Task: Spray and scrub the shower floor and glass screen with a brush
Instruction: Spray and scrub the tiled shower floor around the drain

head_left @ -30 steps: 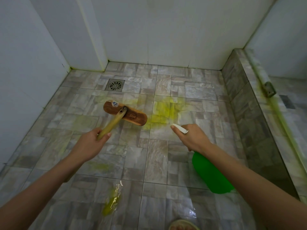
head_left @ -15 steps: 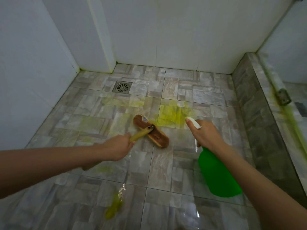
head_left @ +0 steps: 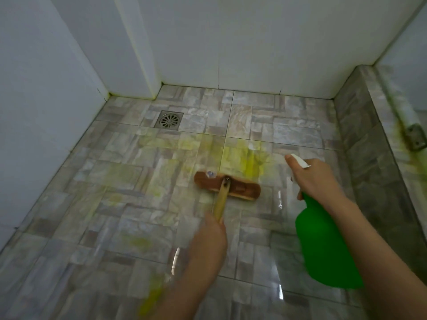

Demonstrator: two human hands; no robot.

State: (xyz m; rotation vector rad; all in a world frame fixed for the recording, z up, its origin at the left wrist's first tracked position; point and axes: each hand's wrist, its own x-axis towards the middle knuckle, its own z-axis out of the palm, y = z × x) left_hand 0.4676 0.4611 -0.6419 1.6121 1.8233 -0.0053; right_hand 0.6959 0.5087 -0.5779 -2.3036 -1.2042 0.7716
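The back wall and left wall are plain white, with a boxed-in column sticking out of the corner where they meet. There's a square metal drain with a round slotted grate near that column, back left. Yellowish-green grime runs along the bottom edge of the walls around that corner. On the right is a raised kerb in grey stone-look tile, running front to back and ending at the back wall. A small metal bracket is fixed on top of it, and a yellow-green smear trails along the kerb top right beside it.
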